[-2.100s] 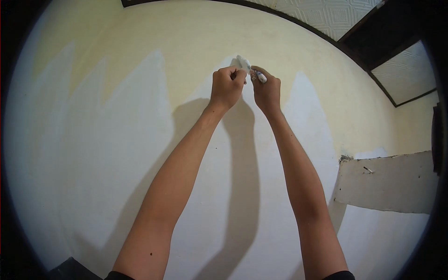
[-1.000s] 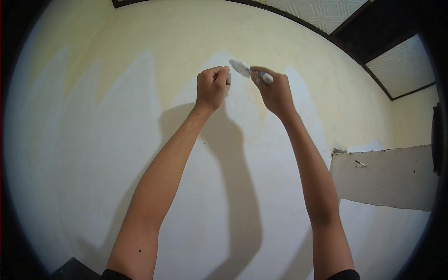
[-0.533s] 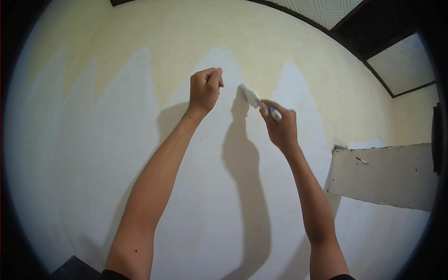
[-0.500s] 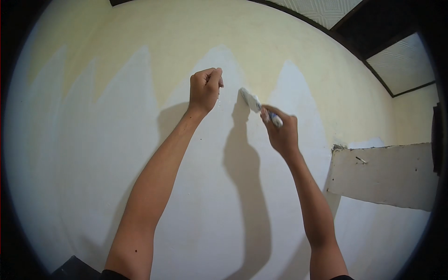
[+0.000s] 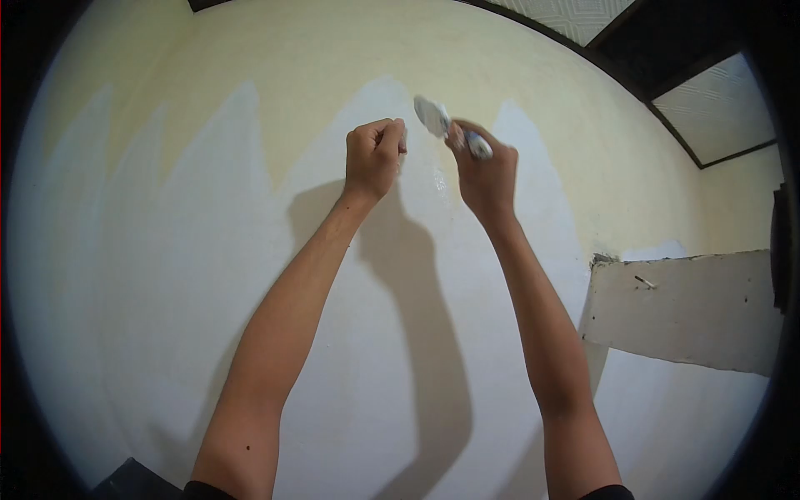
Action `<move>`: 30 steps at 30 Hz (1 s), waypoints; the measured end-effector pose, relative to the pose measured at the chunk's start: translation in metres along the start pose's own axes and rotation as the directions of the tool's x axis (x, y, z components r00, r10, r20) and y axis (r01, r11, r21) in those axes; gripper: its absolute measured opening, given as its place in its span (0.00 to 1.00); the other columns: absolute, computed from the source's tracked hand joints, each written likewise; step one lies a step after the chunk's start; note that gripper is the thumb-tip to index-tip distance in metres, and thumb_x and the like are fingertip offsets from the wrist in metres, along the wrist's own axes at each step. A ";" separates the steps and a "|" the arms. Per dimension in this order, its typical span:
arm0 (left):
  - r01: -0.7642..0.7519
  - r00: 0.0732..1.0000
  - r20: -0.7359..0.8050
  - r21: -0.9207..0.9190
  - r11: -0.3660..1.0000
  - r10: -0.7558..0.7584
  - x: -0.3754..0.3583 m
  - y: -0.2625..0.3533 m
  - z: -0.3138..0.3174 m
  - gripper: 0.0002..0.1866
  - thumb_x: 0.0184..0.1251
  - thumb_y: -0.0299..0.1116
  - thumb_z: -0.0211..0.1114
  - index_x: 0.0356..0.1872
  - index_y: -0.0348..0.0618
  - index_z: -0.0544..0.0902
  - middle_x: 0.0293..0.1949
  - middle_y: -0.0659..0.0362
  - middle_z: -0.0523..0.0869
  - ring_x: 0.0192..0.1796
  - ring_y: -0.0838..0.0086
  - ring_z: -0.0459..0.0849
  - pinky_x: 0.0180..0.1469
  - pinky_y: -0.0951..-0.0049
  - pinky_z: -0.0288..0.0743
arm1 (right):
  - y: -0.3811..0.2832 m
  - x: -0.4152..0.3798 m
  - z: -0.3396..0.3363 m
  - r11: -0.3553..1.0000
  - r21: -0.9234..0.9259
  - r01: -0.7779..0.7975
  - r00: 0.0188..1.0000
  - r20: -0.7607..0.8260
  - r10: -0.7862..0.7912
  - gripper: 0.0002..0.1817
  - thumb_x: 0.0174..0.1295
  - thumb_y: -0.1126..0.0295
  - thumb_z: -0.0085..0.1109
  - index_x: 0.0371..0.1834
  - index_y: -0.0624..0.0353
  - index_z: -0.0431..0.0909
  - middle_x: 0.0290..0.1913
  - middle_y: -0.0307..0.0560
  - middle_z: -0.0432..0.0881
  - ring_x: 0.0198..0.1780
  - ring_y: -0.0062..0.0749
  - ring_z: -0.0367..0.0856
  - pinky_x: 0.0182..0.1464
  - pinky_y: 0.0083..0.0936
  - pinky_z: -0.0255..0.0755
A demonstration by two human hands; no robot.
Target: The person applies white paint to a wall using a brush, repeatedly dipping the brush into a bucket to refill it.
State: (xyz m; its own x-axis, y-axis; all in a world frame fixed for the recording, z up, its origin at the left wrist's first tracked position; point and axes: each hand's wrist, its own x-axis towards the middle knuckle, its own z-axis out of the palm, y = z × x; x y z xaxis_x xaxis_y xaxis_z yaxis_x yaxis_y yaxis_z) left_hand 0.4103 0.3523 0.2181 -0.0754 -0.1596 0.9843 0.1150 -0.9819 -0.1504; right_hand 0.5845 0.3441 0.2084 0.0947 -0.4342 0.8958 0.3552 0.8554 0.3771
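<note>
My right hand (image 5: 487, 171) grips the handle of a paint-covered brush (image 5: 432, 117), its white head pointing up and left at the wall. Whether the bristles touch the surface cannot be made out. To the left, my left hand (image 5: 375, 158) is closed in a fist with the thumb on top; something small and pale shows at its right edge, too hidden to name. Behind both hands is the wall (image 5: 350, 375), white below with tall white peaks running into pale yellow above. Wet-looking streaks glisten just left of my right wrist.
A board (image 5: 683, 312) with a nail-like piece sticking out juts from the wall at the right. Patterned ceiling panels (image 5: 708, 108) with dark trim are at the upper right. A dark object (image 5: 133, 479) shows at the bottom left.
My right hand and the brush have moved up and slightly left along the wall. My left hand has shifted slightly right. Wet streaks now show where the brush was.
</note>
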 end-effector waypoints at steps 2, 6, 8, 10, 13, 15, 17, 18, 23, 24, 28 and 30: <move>-0.005 1.000 -0.005 0.026 1.000 0.005 0.000 -0.003 -0.001 0.24 0.76 0.39 0.57 0.17 0.39 0.75 0.17 0.63 0.74 0.17 0.82 0.71 0.20 0.77 0.64 | 0.006 0.024 0.019 0.999 -0.036 -0.007 1.000 0.028 0.008 0.13 0.73 0.66 0.64 0.48 0.67 0.87 0.24 0.49 0.83 0.25 0.19 0.72 0.30 0.23 0.71; -0.022 1.000 -0.010 0.060 0.998 0.023 0.002 -0.006 -0.010 0.24 0.76 0.39 0.57 0.17 0.39 0.75 0.16 0.63 0.74 0.17 0.82 0.71 0.20 0.77 0.65 | 0.026 0.048 0.045 0.998 -0.039 -0.052 0.995 0.082 0.055 0.14 0.74 0.66 0.64 0.47 0.68 0.87 0.25 0.48 0.85 0.25 0.19 0.71 0.29 0.24 0.69; -0.030 0.999 -0.014 0.072 0.997 0.031 0.002 -0.007 -0.015 0.24 0.76 0.39 0.57 0.17 0.39 0.75 0.17 0.63 0.74 0.17 0.82 0.71 0.20 0.77 0.65 | 0.038 0.042 0.047 1.000 -0.026 0.006 0.998 0.070 -0.004 0.11 0.72 0.68 0.64 0.46 0.67 0.87 0.23 0.55 0.82 0.21 0.29 0.71 0.29 0.30 0.71; -0.032 0.999 -0.015 0.084 0.996 0.034 0.000 -0.010 -0.019 0.24 0.76 0.39 0.57 0.17 0.39 0.75 0.17 0.63 0.74 0.17 0.82 0.71 0.20 0.77 0.65 | 0.034 0.035 0.040 0.999 -0.037 0.013 0.997 0.081 -0.010 0.10 0.70 0.70 0.65 0.46 0.66 0.87 0.23 0.60 0.82 0.20 0.36 0.72 0.29 0.32 0.73; -0.021 1.000 -0.010 0.098 0.995 0.022 -0.001 -0.015 -0.023 0.24 0.77 0.40 0.57 0.16 0.39 0.74 0.17 0.63 0.74 0.17 0.82 0.71 0.20 0.77 0.65 | 0.025 0.009 0.018 0.995 -0.089 -0.037 0.992 0.117 0.047 0.10 0.69 0.70 0.66 0.46 0.66 0.87 0.26 0.62 0.84 0.21 0.40 0.77 0.31 0.32 0.74; 0.000 1.000 -0.006 0.091 0.996 0.001 -0.004 -0.018 -0.023 0.25 0.77 0.40 0.57 0.16 0.39 0.74 0.17 0.63 0.74 0.17 0.82 0.71 0.20 0.77 0.65 | 0.018 -0.014 0.002 0.991 -0.127 -0.046 0.989 0.134 0.063 0.10 0.69 0.70 0.66 0.46 0.66 0.87 0.28 0.63 0.85 0.24 0.43 0.83 0.33 0.31 0.76; -0.007 0.999 -0.034 0.053 0.999 0.008 -0.008 -0.017 -0.017 0.25 0.74 0.38 0.57 0.14 0.39 0.71 0.13 0.64 0.71 0.16 0.83 0.66 0.20 0.75 0.60 | 0.013 -0.039 -0.014 0.987 -0.155 -0.040 0.990 0.130 0.061 0.10 0.69 0.70 0.66 0.47 0.66 0.87 0.29 0.64 0.85 0.27 0.45 0.87 0.35 0.31 0.77; -0.010 0.999 -0.049 0.033 0.999 0.012 -0.009 -0.017 -0.014 0.25 0.73 0.37 0.57 0.12 0.39 0.69 0.11 0.64 0.70 0.15 0.83 0.64 0.20 0.75 0.57 | 0.011 -0.051 -0.021 0.985 -0.169 -0.037 0.990 0.129 0.059 0.10 0.69 0.70 0.66 0.47 0.66 0.87 0.30 0.64 0.85 0.29 0.46 0.88 0.36 0.31 0.78; -0.010 1.000 -0.028 0.014 1.000 0.011 -0.012 -0.012 -0.003 0.25 0.74 0.36 0.56 0.12 0.39 0.69 0.11 0.65 0.69 0.16 0.83 0.64 0.21 0.74 0.58 | -0.003 -0.107 -0.047 0.984 -0.113 -0.138 0.982 0.114 0.151 0.11 0.68 0.74 0.67 0.51 0.65 0.87 0.35 0.59 0.90 0.33 0.37 0.91 0.38 0.27 0.80; -0.011 1.000 -0.022 0.013 1.000 0.011 -0.011 -0.011 -0.002 0.25 0.74 0.36 0.56 0.12 0.39 0.69 0.11 0.65 0.68 0.16 0.83 0.64 0.21 0.74 0.58 | -0.008 -0.111 -0.050 0.976 -0.120 -0.181 0.976 0.103 0.193 0.12 0.68 0.75 0.67 0.53 0.64 0.87 0.34 0.56 0.90 0.32 0.32 0.90 0.38 0.25 0.80; -0.007 1.000 0.026 0.035 0.999 0.006 -0.010 -0.011 -0.004 0.24 0.76 0.39 0.57 0.16 0.40 0.75 0.17 0.63 0.74 0.18 0.83 0.71 0.20 0.78 0.64 | -0.021 -0.101 -0.052 0.990 -0.093 -0.105 0.986 0.118 0.116 0.16 0.67 0.78 0.68 0.57 0.61 0.86 0.42 0.55 0.91 0.36 0.31 0.89 0.40 0.26 0.81; -0.024 1.000 0.021 0.019 1.000 0.023 -0.009 -0.008 -0.005 0.24 0.77 0.39 0.57 0.17 0.40 0.75 0.17 0.63 0.75 0.18 0.83 0.71 0.20 0.78 0.64 | -0.019 -0.082 -0.044 0.997 -0.075 0.025 0.992 0.124 -0.015 0.18 0.66 0.79 0.68 0.59 0.59 0.85 0.48 0.56 0.90 0.43 0.35 0.91 0.44 0.27 0.82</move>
State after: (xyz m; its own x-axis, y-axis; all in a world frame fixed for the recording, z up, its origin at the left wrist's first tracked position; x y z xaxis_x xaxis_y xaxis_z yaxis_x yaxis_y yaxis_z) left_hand 0.4052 0.3610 0.2104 -0.0520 -0.1802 0.9822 0.1354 -0.9758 -0.1719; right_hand 0.6111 0.3507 0.1178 -0.0266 -0.4091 0.9121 0.4263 0.8207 0.3805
